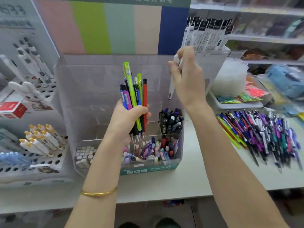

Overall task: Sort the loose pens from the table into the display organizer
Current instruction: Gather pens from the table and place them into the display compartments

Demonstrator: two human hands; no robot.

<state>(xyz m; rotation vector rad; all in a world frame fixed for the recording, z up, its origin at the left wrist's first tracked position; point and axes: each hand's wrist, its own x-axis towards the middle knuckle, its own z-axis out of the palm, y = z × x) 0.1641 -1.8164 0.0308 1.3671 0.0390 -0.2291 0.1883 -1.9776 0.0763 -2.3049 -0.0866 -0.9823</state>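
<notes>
A clear acrylic display organizer (92, 99) with tiered compartments stands in front of me. Its lower right compartments hold several pens (171, 122). My left hand (126, 122) grips a bunch of pens (134, 96), tips down, above the organizer's front row; they are green, blue, pink, red and black. My right hand (185, 78) is raised over the organizer's right rear and pinches a white pen (172, 84) that points tip down. A large pile of loose pens (263, 135) lies on the table to the right.
A white holed rack with orange-capped markers (41, 139) stands at the left. Small metal blocks (84, 155) fill the organizer's front left cell. A white tray (236, 105) with colourful packets and a frosted container sits behind the pile. Packaged refills (209, 33) hang at the back right.
</notes>
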